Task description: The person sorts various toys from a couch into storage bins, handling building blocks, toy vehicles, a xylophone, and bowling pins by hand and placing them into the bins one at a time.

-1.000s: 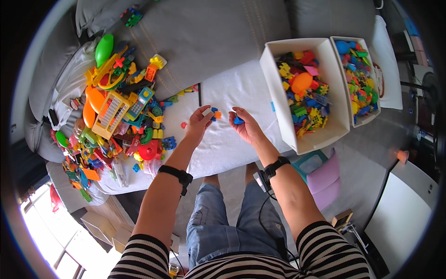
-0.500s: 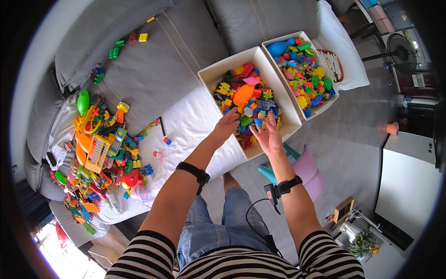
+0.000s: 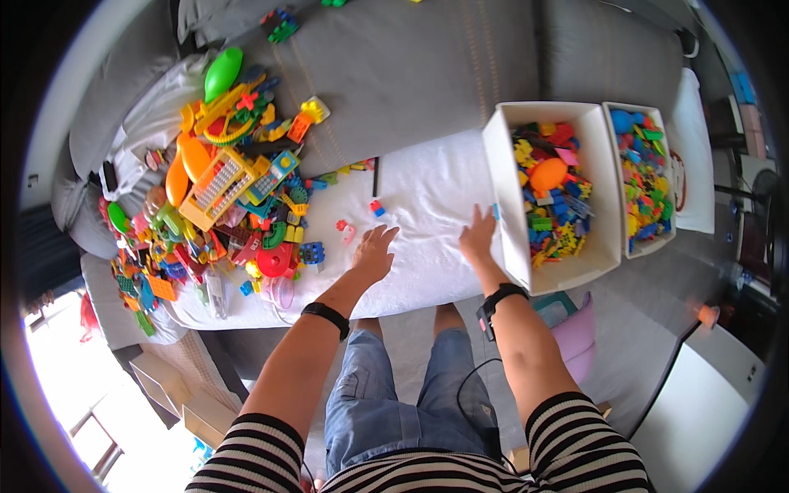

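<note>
Left hand (image 3: pixel 374 253), spread and empty: the block (image 3: pixel 377 209) lies just ahead. Right hand (image 3: pixel 477 236), also spread, is farther.

A living room in a home: a grey padded sofa (image 3: pixel 411 78) runs beyond the left hand (image 3: pixel 375 255) and right hand (image 3: pixel 477 237), its seat under a white sheet (image 3: pixel 434 193) beneath them. Children's things fit that, with a heap of toys (image 3: pixel 274 258) left of the left hand, a yellow-framed toy abacus (image 3: pixel 220 187) in it, and a storage bin (image 3: pixel 606 222) of building blocks (image 3: pixel 540 223) just beside the right. A bright window (image 3: pixel 62 361) stands well left, bodyward.
</note>
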